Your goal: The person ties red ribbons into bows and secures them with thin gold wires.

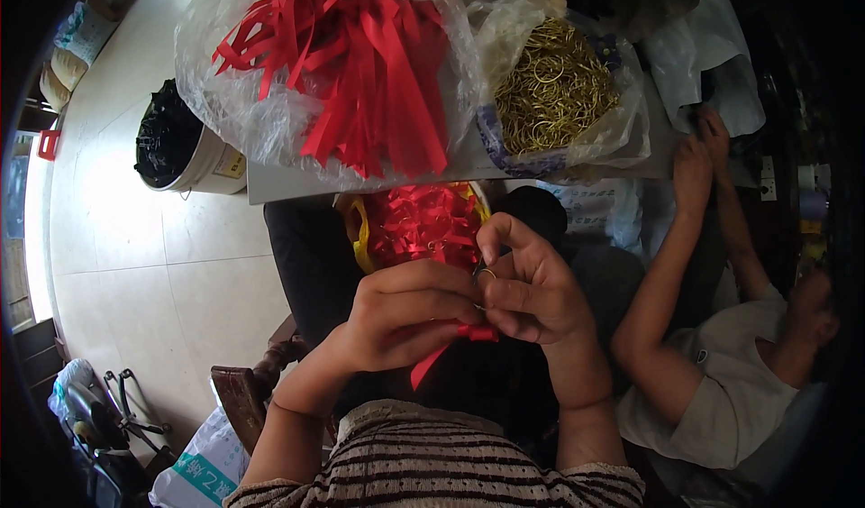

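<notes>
Close together over my lap, both hands are closed on small parts. My left hand pinches a short red ribbon, whose loose end hangs below the fingers. Between thumb and fingers my right hand grips a small gold ring, right beside the left fingertips. Whether ring and ribbon are joined is hidden by the fingers. Just beyond my hands, a container with a yellow bag rim holds many red ribbon pieces, with a ring or two among them.
On the table lie a clear plastic bag of long red ribbons and a bag-lined basket of gold rings. A bucket with a black liner stands at left. To the right, another person's hands work near a grey bag.
</notes>
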A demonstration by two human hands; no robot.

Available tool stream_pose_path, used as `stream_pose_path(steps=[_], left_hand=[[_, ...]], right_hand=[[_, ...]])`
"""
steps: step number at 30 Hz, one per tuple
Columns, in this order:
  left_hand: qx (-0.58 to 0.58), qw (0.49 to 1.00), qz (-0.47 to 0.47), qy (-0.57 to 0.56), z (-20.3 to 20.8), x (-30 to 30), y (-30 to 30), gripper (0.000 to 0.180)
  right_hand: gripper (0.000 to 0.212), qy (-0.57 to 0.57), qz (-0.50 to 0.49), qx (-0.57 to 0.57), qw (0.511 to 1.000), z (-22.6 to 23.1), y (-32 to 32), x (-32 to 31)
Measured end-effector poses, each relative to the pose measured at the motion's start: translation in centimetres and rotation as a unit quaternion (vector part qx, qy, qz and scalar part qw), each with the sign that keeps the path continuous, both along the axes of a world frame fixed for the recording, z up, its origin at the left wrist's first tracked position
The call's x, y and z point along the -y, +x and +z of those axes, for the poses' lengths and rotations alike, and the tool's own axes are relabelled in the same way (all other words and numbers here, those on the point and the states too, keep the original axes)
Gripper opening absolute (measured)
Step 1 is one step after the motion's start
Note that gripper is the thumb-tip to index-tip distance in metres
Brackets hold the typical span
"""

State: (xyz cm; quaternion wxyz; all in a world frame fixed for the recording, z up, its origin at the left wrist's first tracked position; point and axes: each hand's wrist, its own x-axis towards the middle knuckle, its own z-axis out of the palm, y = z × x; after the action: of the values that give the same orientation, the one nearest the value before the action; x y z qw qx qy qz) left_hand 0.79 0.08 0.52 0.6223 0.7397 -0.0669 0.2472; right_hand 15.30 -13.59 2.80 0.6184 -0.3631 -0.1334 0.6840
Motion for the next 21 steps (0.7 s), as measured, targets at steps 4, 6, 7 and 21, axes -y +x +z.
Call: stream_pose_path(steps=[4, 6, 7, 21], left_hand=[[-0.021, 0.999, -0.003, -0.028, -0.5, 0.2, -0.6, 0.02], [-0.04, 0.998, 0.002, -0.047, -0.7, 0.2, -1.1, 0.02], [-0.051, 0.997, 0.007, -0.049, -1.0, 0.3, -1.4, 0.018], [-0.123, 0.778, -0.134, -0.601, -6.2, 3.9, -7.0, 0.014]], right_hand=[[0.021, 0.004, -0.009, 0.079, 0.997, -0.9, -0.6, 0.8], [0.017, 0.014, 0.014, 0.216, 0.976, -0.5, -1.0, 0.9], [0.014, 0.025, 0.035, 0.35, 0.936, -0.4, -1.3, 1.1], [0.017, 0.068, -0.079, 0.017, 0.994, -6.4, -7.3, 3.7]])
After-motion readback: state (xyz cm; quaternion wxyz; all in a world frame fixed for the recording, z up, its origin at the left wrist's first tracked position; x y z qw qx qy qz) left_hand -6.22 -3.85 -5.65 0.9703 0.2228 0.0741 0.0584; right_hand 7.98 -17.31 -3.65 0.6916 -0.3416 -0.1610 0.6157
